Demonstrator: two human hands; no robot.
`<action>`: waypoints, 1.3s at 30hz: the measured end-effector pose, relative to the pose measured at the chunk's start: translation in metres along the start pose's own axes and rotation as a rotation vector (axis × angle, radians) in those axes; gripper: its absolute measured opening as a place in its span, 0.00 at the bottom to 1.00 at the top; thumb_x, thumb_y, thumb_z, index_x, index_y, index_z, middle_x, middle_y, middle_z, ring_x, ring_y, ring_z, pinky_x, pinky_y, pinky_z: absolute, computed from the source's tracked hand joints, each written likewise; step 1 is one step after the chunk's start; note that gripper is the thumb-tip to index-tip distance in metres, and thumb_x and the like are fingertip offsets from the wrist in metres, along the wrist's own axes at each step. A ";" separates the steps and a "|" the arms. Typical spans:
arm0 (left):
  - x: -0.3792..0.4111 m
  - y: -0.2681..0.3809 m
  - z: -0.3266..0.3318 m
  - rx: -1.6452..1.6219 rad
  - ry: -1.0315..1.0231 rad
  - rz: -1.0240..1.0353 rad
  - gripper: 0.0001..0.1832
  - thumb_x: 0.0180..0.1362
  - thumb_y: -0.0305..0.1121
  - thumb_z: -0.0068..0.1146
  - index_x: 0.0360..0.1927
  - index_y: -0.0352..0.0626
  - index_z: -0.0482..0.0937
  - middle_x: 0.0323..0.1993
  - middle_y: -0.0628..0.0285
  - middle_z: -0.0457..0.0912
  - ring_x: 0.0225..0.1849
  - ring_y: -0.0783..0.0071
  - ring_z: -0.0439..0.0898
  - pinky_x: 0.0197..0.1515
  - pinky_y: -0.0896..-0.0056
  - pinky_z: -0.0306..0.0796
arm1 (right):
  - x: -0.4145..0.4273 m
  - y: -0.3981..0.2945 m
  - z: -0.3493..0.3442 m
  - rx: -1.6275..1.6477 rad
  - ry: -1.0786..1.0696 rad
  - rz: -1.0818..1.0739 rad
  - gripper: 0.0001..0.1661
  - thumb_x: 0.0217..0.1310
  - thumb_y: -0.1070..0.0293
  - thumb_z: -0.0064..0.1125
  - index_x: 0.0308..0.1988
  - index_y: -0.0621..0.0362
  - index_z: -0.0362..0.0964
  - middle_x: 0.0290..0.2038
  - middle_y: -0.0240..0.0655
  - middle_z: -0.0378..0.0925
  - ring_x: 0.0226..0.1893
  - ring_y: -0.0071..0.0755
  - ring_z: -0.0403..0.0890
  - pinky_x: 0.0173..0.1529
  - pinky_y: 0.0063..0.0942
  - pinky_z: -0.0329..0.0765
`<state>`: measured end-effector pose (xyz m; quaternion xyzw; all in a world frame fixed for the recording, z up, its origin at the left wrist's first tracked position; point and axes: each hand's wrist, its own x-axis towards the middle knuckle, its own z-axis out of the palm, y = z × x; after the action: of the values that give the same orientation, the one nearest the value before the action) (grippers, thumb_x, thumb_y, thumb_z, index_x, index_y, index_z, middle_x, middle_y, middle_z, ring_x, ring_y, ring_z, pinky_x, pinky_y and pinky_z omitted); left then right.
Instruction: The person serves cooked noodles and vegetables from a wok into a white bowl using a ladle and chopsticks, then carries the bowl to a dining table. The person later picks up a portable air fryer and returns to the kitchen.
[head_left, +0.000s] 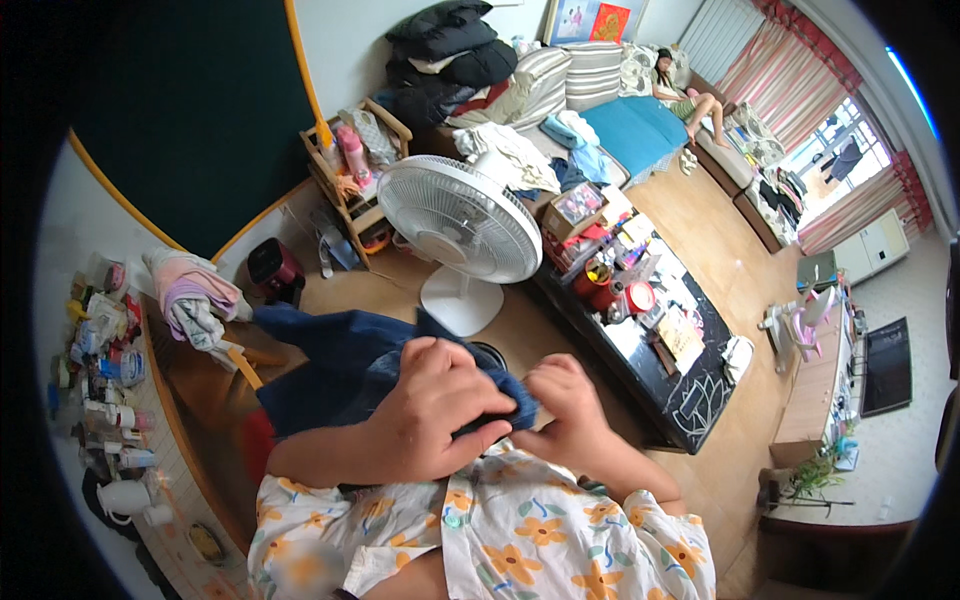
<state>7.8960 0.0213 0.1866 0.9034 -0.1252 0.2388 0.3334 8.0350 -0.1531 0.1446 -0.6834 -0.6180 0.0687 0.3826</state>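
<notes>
A dark blue denim garment (322, 382) hangs in front of my chest, partly bunched. My left hand (450, 409) lies over its upper part, with the thumb and fingers closed about a folded edge. At the garment's right end, my right hand (570, 405) pinches the bunched denim between curled fingers and thumb. The palms hide much of the fold. One end of the cloth spreads out to the left, beyond my left wrist.
A white electric fan (461, 225) stands just beyond the garment. To its right is a black coffee table (697, 405) covered with boxes and cans. Bottles and cups crowd the tiled counter (169, 510) at left. A person (679, 97) sits on the far sofa (720, 161).
</notes>
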 end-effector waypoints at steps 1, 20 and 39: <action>0.007 -0.001 0.004 0.009 0.035 -0.030 0.16 0.45 0.32 0.67 0.40 0.44 0.81 0.37 0.63 0.79 0.43 0.60 0.71 0.50 0.60 0.59 | -0.002 0.004 -0.017 -0.048 0.038 -0.001 0.21 0.32 0.66 0.69 0.32 0.58 0.72 0.27 0.37 0.72 0.32 0.47 0.73 0.44 0.40 0.68; 0.004 -0.180 0.200 -0.136 0.382 -1.160 0.10 0.55 0.31 0.60 0.40 0.41 0.80 0.35 0.57 0.82 0.39 0.61 0.80 0.45 0.64 0.72 | 0.185 0.276 -0.378 -0.419 0.772 0.299 0.19 0.56 0.58 0.61 0.37 0.65 0.81 0.22 0.32 0.78 0.25 0.21 0.76 0.33 0.22 0.72; -0.307 -0.097 0.548 -0.322 0.140 -2.169 0.12 0.53 0.39 0.51 0.28 0.43 0.82 0.25 0.54 0.82 0.28 0.57 0.82 0.30 0.56 0.74 | 0.618 0.374 -0.328 0.445 0.419 0.018 0.19 0.49 0.65 0.64 0.38 0.69 0.74 0.28 0.41 0.78 0.23 0.37 0.80 0.25 0.37 0.81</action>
<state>7.8618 -0.2487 -0.3882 0.4638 0.7250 -0.1498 0.4866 8.6578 0.2783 0.3802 -0.5876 -0.4892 0.0634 0.6414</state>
